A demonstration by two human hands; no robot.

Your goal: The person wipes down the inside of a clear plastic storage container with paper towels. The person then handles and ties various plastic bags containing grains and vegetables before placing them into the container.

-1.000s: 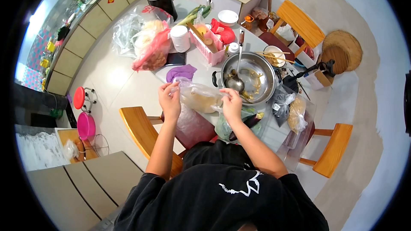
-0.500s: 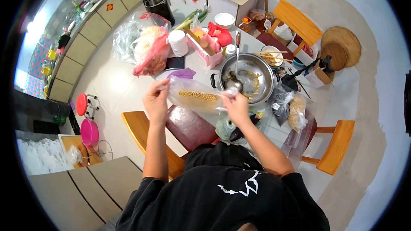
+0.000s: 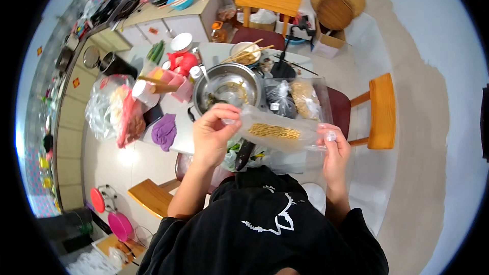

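Observation:
A clear plastic bag of yellow beans (image 3: 275,131) is stretched level between my two hands above the table's front side. My left hand (image 3: 216,135) pinches its left end, close to the front rim of a steel pot (image 3: 244,75). At the other end, my right hand (image 3: 333,150) grips the bunched plastic. Inside the pot are a ladle (image 3: 206,77) and some food remains. Beneath the bag, partly hidden, lie an eggplant (image 3: 245,154) and a thin bag with greens. Behind it are a bag of dark contents (image 3: 281,99) and a bag of tan contents (image 3: 304,101).
Left of the pot are a pink basket (image 3: 182,90), a white canister (image 3: 144,93), a purple cloth (image 3: 164,132) and plastic bags (image 3: 109,104). A bowl with chopsticks (image 3: 246,55) stands behind the pot. Wooden chairs (image 3: 379,112) surround the table.
My view has turned to the right. Both hands have carried the bag of beans rightward, from left of the pot to in front of it and the bags on the right.

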